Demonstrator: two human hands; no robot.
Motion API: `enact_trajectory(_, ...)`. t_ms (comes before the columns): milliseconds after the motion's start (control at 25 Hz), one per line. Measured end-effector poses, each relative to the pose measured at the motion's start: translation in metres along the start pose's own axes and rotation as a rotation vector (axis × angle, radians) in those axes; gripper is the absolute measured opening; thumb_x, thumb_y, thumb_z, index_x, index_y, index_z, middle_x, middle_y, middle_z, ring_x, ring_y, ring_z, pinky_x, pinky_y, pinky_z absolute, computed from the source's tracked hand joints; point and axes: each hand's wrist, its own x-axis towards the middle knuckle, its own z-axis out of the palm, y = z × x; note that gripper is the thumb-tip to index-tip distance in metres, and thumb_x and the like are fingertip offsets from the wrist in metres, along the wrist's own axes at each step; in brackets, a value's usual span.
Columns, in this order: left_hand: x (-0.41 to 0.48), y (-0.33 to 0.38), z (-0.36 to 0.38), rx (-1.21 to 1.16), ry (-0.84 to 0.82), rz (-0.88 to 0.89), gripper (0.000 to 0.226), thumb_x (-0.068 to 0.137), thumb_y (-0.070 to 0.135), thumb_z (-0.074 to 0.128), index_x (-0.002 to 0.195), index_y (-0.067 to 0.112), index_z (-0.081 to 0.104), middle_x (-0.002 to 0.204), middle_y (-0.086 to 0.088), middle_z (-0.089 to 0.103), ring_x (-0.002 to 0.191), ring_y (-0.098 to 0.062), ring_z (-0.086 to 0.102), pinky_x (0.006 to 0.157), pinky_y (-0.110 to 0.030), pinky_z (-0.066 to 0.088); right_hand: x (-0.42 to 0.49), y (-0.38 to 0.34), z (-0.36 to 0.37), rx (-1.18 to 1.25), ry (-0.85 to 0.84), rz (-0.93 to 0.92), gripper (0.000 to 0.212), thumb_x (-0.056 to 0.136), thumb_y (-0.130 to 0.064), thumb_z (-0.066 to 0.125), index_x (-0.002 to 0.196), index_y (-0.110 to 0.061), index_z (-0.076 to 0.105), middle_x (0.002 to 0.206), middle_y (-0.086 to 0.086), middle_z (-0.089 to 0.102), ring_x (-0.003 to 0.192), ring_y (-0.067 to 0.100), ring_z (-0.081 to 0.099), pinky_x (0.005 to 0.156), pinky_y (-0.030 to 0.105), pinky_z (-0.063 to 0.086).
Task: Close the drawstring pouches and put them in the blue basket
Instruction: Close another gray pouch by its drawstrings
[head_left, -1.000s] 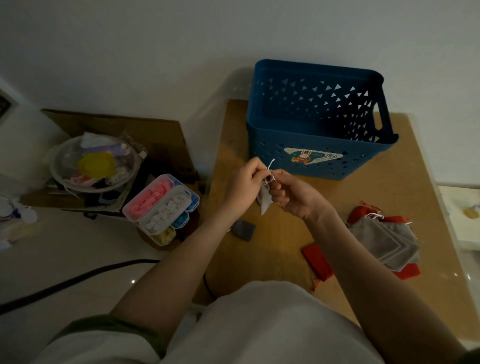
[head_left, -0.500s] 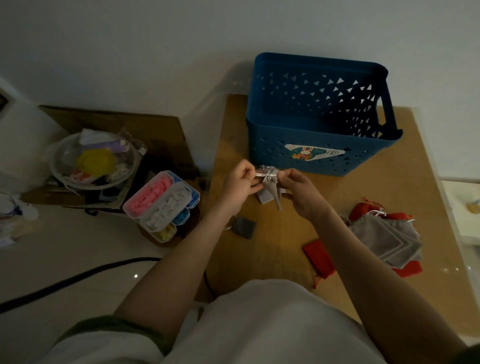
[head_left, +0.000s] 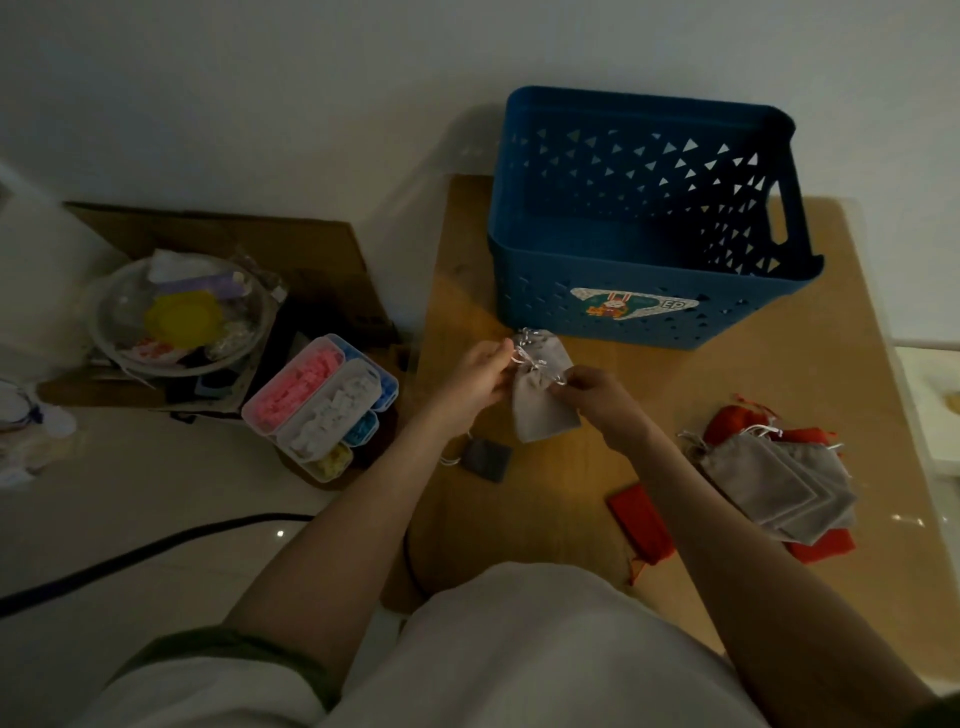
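A grey drawstring pouch (head_left: 540, 405) hangs between my hands just in front of the blue basket (head_left: 649, 317). My left hand (head_left: 475, 382) pinches its white cord at the gathered neck on the left. My right hand (head_left: 592, 397) pinches the cord on the right side. The pouch's top is bunched together. A stack of grey pouches (head_left: 779, 488) lies on red pouches (head_left: 727, 423) at the right of the wooden table (head_left: 571, 493). Another red pouch (head_left: 641, 522) and a small dark grey pouch (head_left: 485, 460) lie nearer me.
The basket stands at the table's back with nothing visible inside. Left of the table, on the floor, are a compartment box of coloured pieces (head_left: 322, 405), a clear bowl of clutter (head_left: 179, 317), cardboard (head_left: 291, 244) and a black cable (head_left: 156, 551).
My hands dropped slightly and drew apart along the cord. The pouch now hangs lower with its body spread out and its neck gathered.
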Motion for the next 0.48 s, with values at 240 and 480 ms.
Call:
enact_trajectory(240, 0.021, -0.013, 0.003, 0.01, 0.01, -0.247, 0.061, 0.098, 0.052, 0.028, 0.145, 0.012, 0.031, 0.148, -0.009, 0.039, 0.134, -0.022, 0.039, 0.113, -0.042, 0.03, 0.027, 0.018, 0.002, -0.007, 0.085, 0.106, 0.004, 0.094, -0.015, 0.057, 0.095, -0.013, 0.06, 0.089, 0.004, 0.059, 0.09, 0.023, 0.055, 0.066, 0.027, 0.044)
enact_trajectory(480, 0.042, -0.018, 0.02, -0.118, 0.005, -0.317, 0.055, 0.098, 0.051, 0.033, 0.141, 0.016, 0.039, 0.146, -0.007, 0.042, 0.134, -0.022, 0.04, 0.111, -0.037, 0.031, 0.048, 0.021, 0.009, -0.396, 0.238, 0.109, 0.05, 0.09, -0.017, 0.059, 0.135, -0.004, 0.043, 0.13, 0.02, 0.046, 0.121, 0.038, 0.043, 0.102, 0.045, 0.038)
